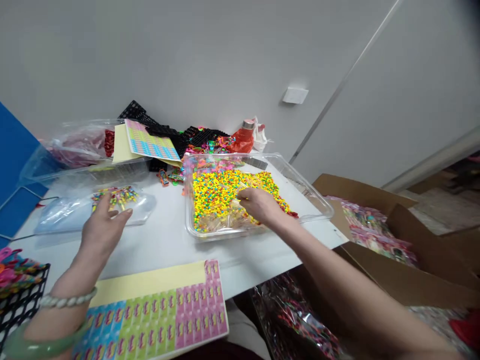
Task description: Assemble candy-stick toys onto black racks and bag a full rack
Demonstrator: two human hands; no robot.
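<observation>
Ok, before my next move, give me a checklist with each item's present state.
1. Clear rectangular plastic tray on the white table: ok.
2. Small, mostly yellow beadlike pieces inside it: ok.
3. Right hand over the tray: ok.
4. Right hand gripping something: cannot tell, blurred.
5. Left hand open, beside small multicoloured items on clear plastic: ok.
6. Pink, green and blue label sheet full: not ok, bare yellow backing shows.

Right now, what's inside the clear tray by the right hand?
Small, mostly yellow pieces in the clear tray. The right hand hides some; the bottom beneath them is covered.
</observation>
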